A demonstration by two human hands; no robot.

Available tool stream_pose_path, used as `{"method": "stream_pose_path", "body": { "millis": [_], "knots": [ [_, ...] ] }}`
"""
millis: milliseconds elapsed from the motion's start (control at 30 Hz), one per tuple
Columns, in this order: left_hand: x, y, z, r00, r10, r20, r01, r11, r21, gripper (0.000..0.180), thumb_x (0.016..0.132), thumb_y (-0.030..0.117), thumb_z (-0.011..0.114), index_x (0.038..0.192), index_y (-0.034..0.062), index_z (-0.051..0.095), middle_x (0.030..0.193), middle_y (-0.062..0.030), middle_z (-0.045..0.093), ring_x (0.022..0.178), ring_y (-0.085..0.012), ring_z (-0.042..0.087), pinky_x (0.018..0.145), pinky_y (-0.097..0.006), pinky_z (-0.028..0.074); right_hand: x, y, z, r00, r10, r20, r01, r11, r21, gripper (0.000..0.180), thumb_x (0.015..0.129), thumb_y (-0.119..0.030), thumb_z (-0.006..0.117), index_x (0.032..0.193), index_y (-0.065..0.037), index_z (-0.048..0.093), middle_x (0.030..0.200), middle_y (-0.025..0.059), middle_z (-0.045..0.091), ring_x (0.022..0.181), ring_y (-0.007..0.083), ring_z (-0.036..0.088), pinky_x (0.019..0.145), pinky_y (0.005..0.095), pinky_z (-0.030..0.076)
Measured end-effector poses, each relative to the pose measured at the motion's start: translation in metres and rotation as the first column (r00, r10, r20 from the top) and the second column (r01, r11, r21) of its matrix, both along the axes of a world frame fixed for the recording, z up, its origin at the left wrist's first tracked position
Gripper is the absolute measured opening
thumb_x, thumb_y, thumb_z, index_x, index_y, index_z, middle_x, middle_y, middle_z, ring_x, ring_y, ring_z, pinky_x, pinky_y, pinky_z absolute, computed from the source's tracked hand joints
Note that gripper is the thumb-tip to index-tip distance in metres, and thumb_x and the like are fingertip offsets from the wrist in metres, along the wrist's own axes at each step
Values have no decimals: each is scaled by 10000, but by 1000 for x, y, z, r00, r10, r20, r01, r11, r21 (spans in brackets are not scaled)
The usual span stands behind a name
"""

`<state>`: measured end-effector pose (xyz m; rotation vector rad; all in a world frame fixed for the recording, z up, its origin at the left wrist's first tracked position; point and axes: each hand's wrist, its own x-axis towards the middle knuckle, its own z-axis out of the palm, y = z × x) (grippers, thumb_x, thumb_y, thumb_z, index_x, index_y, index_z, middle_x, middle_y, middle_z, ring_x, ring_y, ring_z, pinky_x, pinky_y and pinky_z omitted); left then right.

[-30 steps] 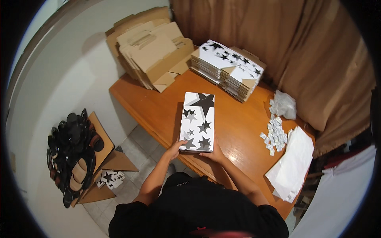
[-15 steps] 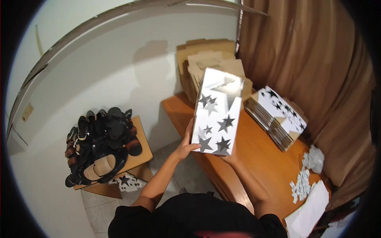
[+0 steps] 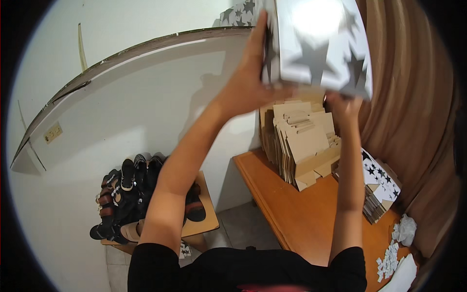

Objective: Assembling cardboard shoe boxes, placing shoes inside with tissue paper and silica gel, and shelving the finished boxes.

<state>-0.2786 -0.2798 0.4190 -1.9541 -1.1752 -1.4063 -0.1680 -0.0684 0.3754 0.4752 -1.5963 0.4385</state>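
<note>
A white box with grey and black stars (image 3: 311, 53) is raised high in front of me, close to the upper edge of the view and cut off by it. My left hand (image 3: 249, 82) grips its left side and lower edge, fingers wrapped round it. Underneath, near the bottom right corner, my right hand (image 3: 344, 104) holds it with fingers partly hidden. Just left of the box, another star-patterned box (image 3: 238, 14) sits on the wall shelf (image 3: 160, 44).
Flattened brown cardboard (image 3: 306, 141) stands stacked on the orange wooden table (image 3: 306, 214). Folded star-patterned cartons (image 3: 382, 182), small white pieces (image 3: 388, 263) and a crumpled plastic bag (image 3: 404, 229) lie to the right. Black shoes (image 3: 129, 190) crowd a small table at left. A brown curtain (image 3: 413, 97) hangs at right.
Both hands have lifted the star-patterned box from above the table up to about shelf height. The view has tilted up, bringing the box on the shelf into sight.
</note>
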Motion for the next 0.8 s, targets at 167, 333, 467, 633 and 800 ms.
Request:
{"method": "stream_pose_path", "body": {
  "millis": [167, 333, 467, 633, 800],
  "knots": [
    [-6, 8, 95, 979, 196, 55, -197, 980, 3, 1123, 731, 353, 729, 1385, 26, -123, 1316, -308, 317, 1198, -381, 396, 990, -425, 380, -36, -4, 133, 927, 156, -340, -164, 986, 6, 675, 743, -371, 705, 1229, 17, 444, 1166, 198, 536, 1040, 232, 538, 863, 319, 432],
    [-47, 35, 161, 905, 344, 252, -323, 939, -121, 870, 815, 334, 620, 1359, -80, 83, 1175, -256, 502, 1073, -280, 513, 906, -338, 422, -88, -4, 205, 970, 60, -237, -98, 984, -150, 653, 891, -413, 502, 1374, -56, 248, 1253, 252, 443, 1165, 312, 443, 953, 336, 351],
    [-79, 63, 172, 896, 324, 303, -307, 946, -103, 697, 812, 454, 579, 1187, -121, 458, 1160, -258, 519, 1049, -296, 521, 898, -355, 415, -148, 54, 245, 924, -164, -345, 136, 985, -104, 597, 914, -386, 429, 1356, -14, 278, 1243, 273, 460, 1159, 371, 454, 972, 383, 340],
    [-102, 63, 193, 817, 463, 344, -359, 875, -324, 744, 807, 492, 562, 1229, -104, 419, 1176, -259, 507, 1077, -294, 500, 894, -358, 413, -175, 58, 260, 950, -223, -221, 191, 969, -155, 589, 898, -378, 418, 1342, -7, 308, 1163, 301, 510, 1104, 401, 493, 936, 398, 375],
    [-124, 96, 193, 711, 548, 441, -463, 837, -292, 781, 799, 514, 549, 1268, -87, 376, 1234, -262, 462, 1127, -297, 468, 906, -362, 401, -173, 56, 264, 855, -518, 14, 513, 843, -164, 532, 886, -407, 383, 1222, 0, 443, 983, 308, 577, 974, 442, 528, 856, 464, 399]
  ]
}}
